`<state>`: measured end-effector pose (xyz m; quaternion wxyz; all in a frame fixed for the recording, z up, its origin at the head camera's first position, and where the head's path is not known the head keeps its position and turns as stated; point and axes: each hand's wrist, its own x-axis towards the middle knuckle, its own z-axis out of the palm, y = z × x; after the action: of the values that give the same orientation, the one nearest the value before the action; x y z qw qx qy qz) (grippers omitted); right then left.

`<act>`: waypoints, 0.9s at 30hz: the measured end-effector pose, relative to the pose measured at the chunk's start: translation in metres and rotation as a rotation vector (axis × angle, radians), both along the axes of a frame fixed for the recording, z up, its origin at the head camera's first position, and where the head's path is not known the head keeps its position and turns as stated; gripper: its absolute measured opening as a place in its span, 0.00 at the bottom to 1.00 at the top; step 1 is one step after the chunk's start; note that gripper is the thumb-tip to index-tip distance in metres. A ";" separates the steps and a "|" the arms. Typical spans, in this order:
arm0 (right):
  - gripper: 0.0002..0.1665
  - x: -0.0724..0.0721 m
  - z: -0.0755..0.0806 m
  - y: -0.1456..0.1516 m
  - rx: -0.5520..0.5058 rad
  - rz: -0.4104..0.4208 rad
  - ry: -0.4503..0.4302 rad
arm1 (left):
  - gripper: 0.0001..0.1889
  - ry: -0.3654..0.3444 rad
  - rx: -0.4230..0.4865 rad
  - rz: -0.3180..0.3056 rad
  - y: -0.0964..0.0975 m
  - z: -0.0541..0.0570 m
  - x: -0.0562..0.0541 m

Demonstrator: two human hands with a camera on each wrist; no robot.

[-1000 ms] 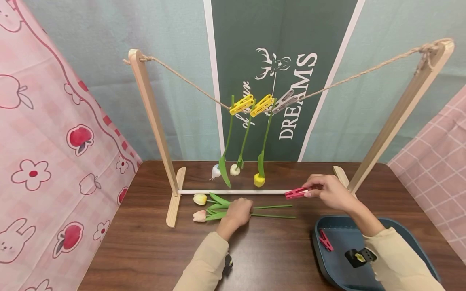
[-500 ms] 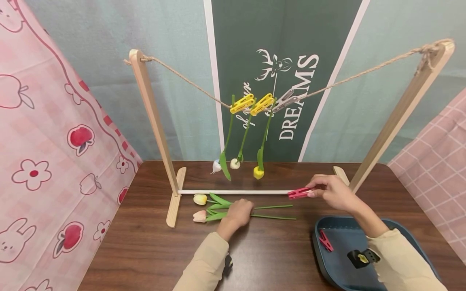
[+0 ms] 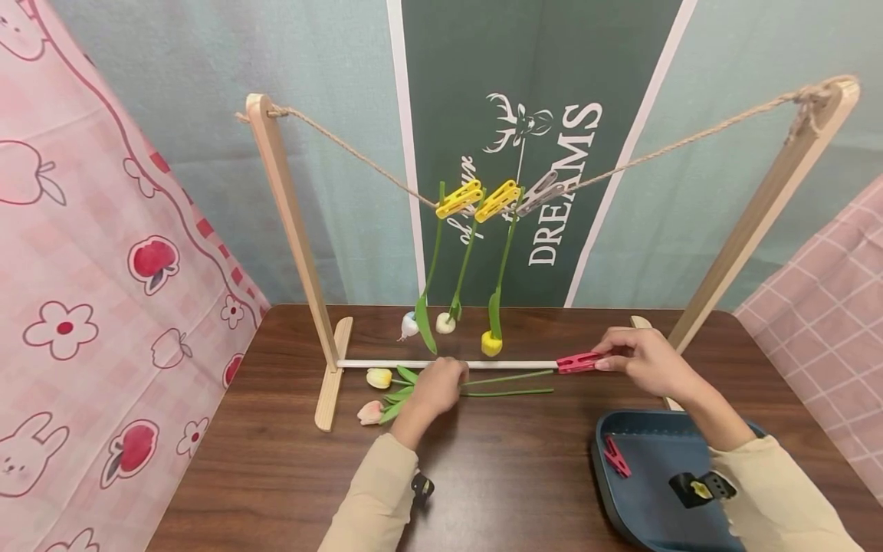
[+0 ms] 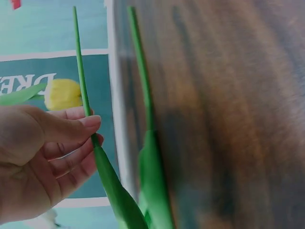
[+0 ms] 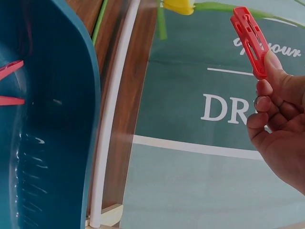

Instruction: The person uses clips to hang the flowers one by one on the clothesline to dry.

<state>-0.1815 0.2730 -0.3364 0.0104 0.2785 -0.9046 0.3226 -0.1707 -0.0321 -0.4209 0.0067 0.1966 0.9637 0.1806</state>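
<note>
My left hand [image 3: 436, 383] pinches the green stem [image 4: 85, 88] of a pink tulip [image 3: 370, 412] between thumb and fingers. Beside it a yellow-and-white tulip [image 3: 379, 378] lies on the table, its stem [image 4: 143, 71] passing just under the hand. My right hand [image 3: 641, 360] holds a red clothespin [image 3: 578, 363] by one end, above the right part of the white rod [image 3: 510, 365]. Three flowers hang head down from the rope: a bluish-white one [image 3: 410, 325], a white one [image 3: 445, 323] and a yellow tulip [image 3: 491, 343]. Two yellow clothespins [image 3: 497, 201] and a grey clothespin [image 3: 541, 193] clip their stems.
A wooden frame with a left post [image 3: 290, 222] and a right post [image 3: 766, 215] carries the sagging rope [image 3: 352, 153]. The blue tray [image 3: 599, 468] at the front right contains another red clothespin [image 3: 617, 458]. A printed cloth [image 3: 331, 230] hangs behind the table.
My left hand has shifted up and left, and the pink tulip's stem has lifted and swung across the other. My right hand has moved slightly right with the red clothespin.
</note>
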 end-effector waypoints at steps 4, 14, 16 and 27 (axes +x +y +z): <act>0.07 0.001 -0.001 0.002 0.006 -0.007 -0.005 | 0.11 0.001 0.040 0.023 -0.006 0.012 -0.001; 0.07 0.002 -0.007 0.002 -0.045 0.016 -0.061 | 0.08 0.125 0.154 0.024 -0.003 0.045 -0.002; 0.07 0.001 -0.008 0.002 -0.045 0.018 -0.057 | 0.07 0.148 0.188 0.027 -0.001 0.052 -0.003; 0.07 0.001 -0.010 0.000 -0.039 0.031 -0.059 | 0.06 0.313 0.324 0.027 0.015 0.081 -0.007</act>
<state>-0.1808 0.2727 -0.3464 -0.0158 0.2826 -0.8936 0.3484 -0.1775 -0.0176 -0.3399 -0.1769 0.2077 0.9140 0.3003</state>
